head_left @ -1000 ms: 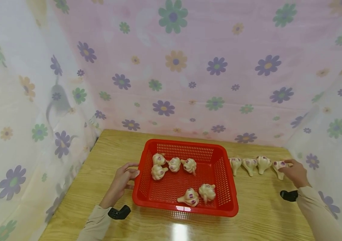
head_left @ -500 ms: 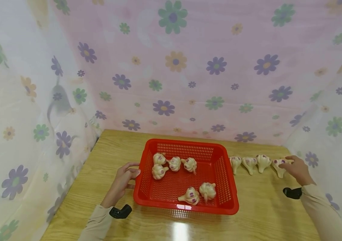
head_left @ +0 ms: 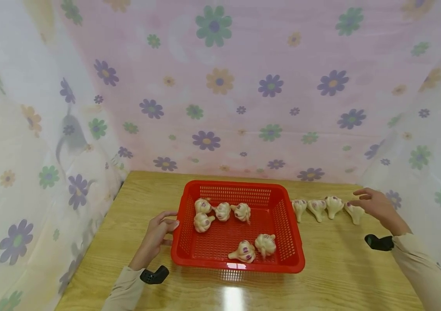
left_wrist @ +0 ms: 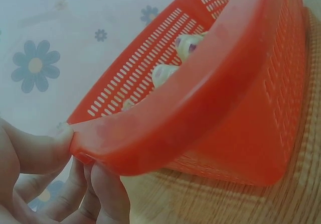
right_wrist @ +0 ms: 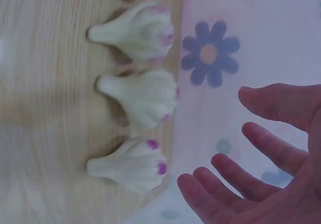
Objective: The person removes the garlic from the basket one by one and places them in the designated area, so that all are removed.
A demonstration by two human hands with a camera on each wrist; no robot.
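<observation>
A red plastic basket (head_left: 239, 270) stands on the table, with several cream garlic bulbs (head_left: 245, 252) with purple marks lying in it. My left hand (head_left: 156, 234) pinches the basket's left rim, thumb on top and fingers beneath, as the left wrist view shows. To the right of the basket, several more garlic bulbs (head_left: 334, 206) lie in a row, stems toward me. By the rightmost garlic bulb (head_left: 355, 212) of that row is my right hand (head_left: 379, 209). Its fingers are spread and hold nothing; in the right wrist view a gap separates them from the bulbs (right_wrist: 131, 164).
The wooden table (head_left: 337, 276) reaches back to a flower-print curtain (head_left: 239, 95), which also hangs along both sides. A black wrist device (head_left: 154, 275) sits on each forearm.
My right hand has come away from the rightmost garlic bulb, which stays in the row. The left hand keeps its grip on the basket. The head view has shifted slightly.
</observation>
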